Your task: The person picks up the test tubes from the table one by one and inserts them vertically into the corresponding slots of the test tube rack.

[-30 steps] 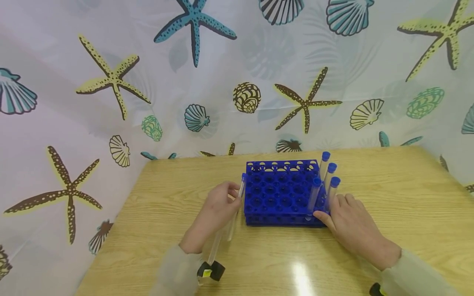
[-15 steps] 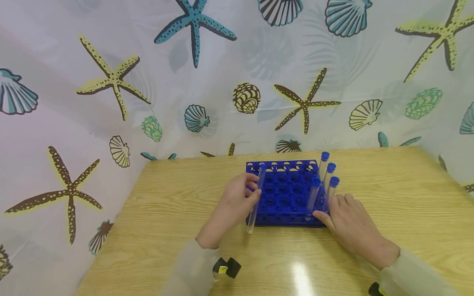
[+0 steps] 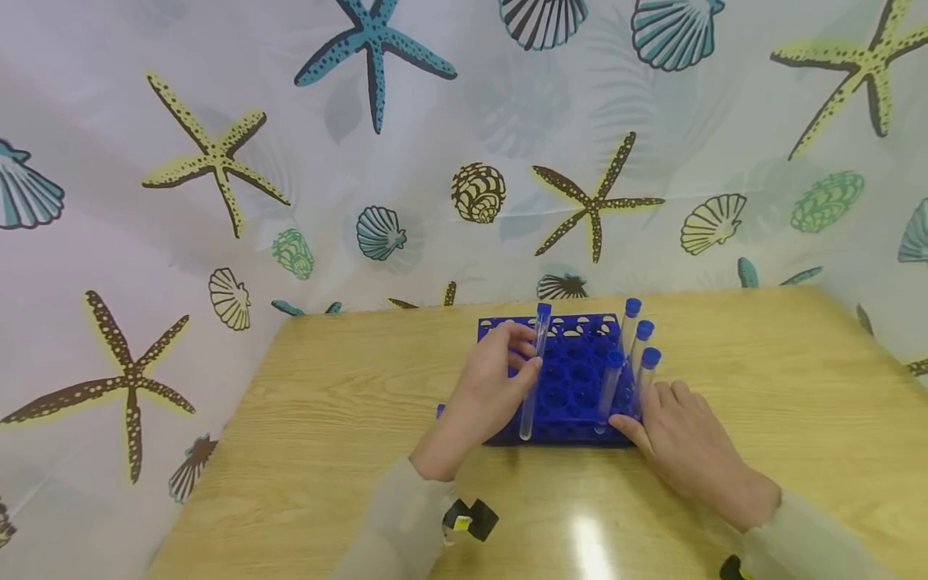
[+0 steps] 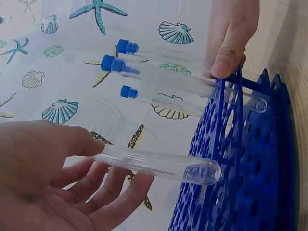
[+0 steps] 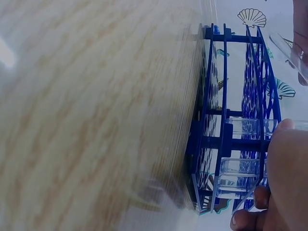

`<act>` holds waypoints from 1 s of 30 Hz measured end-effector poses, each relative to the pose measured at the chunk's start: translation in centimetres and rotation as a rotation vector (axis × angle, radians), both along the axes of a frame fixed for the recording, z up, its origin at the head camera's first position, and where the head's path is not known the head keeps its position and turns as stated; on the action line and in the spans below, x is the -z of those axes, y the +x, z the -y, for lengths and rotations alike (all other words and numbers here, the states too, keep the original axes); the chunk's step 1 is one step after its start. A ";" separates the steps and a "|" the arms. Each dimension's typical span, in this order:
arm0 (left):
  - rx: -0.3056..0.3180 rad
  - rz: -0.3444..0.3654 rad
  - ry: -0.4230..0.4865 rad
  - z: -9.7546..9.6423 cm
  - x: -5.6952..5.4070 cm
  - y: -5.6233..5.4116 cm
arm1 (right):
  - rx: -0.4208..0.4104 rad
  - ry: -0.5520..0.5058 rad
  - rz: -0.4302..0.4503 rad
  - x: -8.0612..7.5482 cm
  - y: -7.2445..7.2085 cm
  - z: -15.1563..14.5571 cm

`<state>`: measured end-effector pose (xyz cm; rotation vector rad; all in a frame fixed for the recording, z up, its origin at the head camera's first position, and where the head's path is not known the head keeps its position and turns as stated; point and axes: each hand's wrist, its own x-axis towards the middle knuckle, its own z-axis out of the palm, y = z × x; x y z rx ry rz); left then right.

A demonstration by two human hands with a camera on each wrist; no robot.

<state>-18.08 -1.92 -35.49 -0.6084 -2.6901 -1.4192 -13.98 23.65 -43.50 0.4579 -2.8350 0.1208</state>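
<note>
My left hand (image 3: pixel 489 383) pinches a clear test tube (image 3: pixel 529 409) with a blue cap between thumb and fingers. The tube leans slightly, in front of the left part of a blue test tube rack (image 3: pixel 565 432). In the left wrist view the rounded bottom of this tube (image 4: pixel 204 172) overlaps the rack's top plate. My right hand (image 3: pixel 689 443) grips the rack's front right corner, its thumb on the front and its fingers round the side. Several blue-capped tubes (image 3: pixel 648 366) stand in the holes at the rack's right end, close to that hand.
Another blue cap (image 3: pixel 440 411) shows on the table (image 3: pixel 326 451) left of the rack, the rest of it hidden behind my left wrist. Behind the table hangs a white cloth (image 3: pixel 428 161) printed with starfish and shells.
My left hand has carried the test tube rightward from the table beside the rack to in front of its holes, and the tube has become more upright. My right hand has stayed on the corner.
</note>
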 end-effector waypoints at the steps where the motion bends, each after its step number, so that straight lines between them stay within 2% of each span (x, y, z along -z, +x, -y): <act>1: 0.002 -0.025 0.004 -0.2 -0.1 0.0 | -0.002 0.001 -0.005 0.0 0.0 0.0; 4: 0.008 -0.093 0.026 -0.9 -0.5 -0.1 | -0.004 0.006 -0.011 -0.2 -0.1 0.1; 9: 0.030 -0.152 0.069 -2.1 -1.2 0.0 | -0.004 0.006 0.001 -0.2 0.0 0.0; 12: 0.040 -0.179 0.061 -2.7 -1.5 0.0 | -0.006 0.001 0.000 -0.2 0.0 0.0; 16: 0.038 -0.266 0.027 -3.1 -1.5 -0.2 | -0.012 -0.006 0.006 -0.1 0.1 0.0; 19: 0.044 -0.319 0.034 -3.3 -1.4 -0.4 | -0.015 -0.006 0.003 -0.2 0.0 0.1; 30: 0.068 -0.299 0.097 -4.6 -0.8 -0.7 | -0.012 0.006 -0.001 -0.2 0.0 -0.1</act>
